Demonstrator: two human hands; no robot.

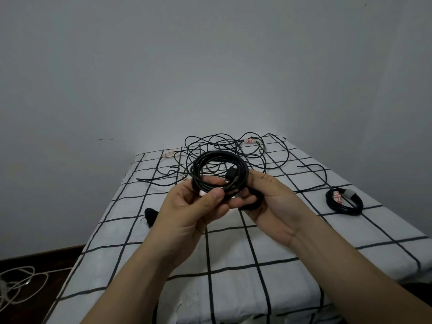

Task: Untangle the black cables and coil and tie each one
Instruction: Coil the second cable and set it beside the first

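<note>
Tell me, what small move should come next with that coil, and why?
Probably bind it now. The black coil looks fully wound, the left hand pinches its loops together, and the right hand holds what looks like a dark strap. The finished coil at the right already wears a grey band.
</note>
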